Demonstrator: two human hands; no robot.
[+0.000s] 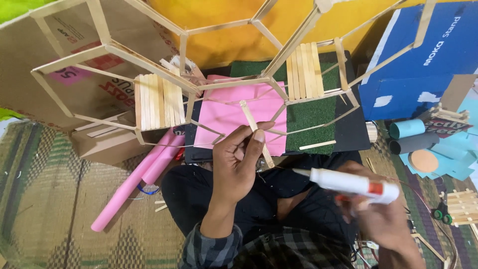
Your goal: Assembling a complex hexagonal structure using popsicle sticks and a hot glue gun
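Observation:
My left hand (238, 162) pinches a flat wooden craft stick (251, 123) that slants up against the large frame of craft sticks (164, 67) spreading across the top of the view. The frame carries two small slatted panels (155, 101) (303, 70). My right hand (381, 214) grips a white glue gun (356, 184) with an orange trigger part, its nozzle pointing left toward the stick, a short gap away. Behind the stick lies a pink sheet (234, 117) on a black board with green turf (308, 112).
A brown cardboard box (74, 69) stands at the left with pink paper rolls (132, 184) in front of it. A blue box (428, 55), teal and grey paper rolls (408, 135), a cork disc and small stick assemblies (463, 206) lie at the right. A woven mat (55, 199) covers the floor.

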